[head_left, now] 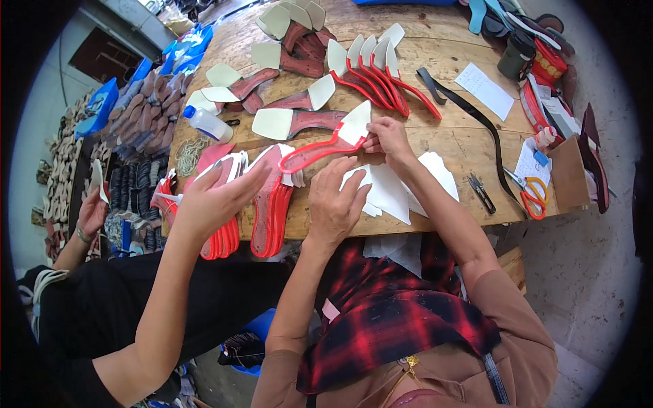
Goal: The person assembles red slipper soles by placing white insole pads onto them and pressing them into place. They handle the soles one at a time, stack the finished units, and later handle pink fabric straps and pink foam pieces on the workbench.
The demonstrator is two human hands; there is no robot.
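In my right hand (389, 141), the fingertips pinch the edge of a red-edged shoe insole (309, 155) near its white toe piece (356, 124). The insole's open red loop end points left over the table. My left hand (338, 202) is just below it, fingers apart and slightly bent, with nothing seen in them. Beneath and between my hands lie white cut pieces (386, 192), partly covered by my right forearm. To the left stands a stack of red-edged insoles (272, 211). A co-worker's hand (219, 198) reaches over another stack (223, 238) beside it.
Red-edged insoles with white toes (381, 78) and pink insoles (306, 122) cover the table's far side. A glue bottle (207, 124) stands left. Thread snips (481, 193), a black strap (486, 126), orange scissors (535, 195) and a paper sheet (485, 90) lie right.
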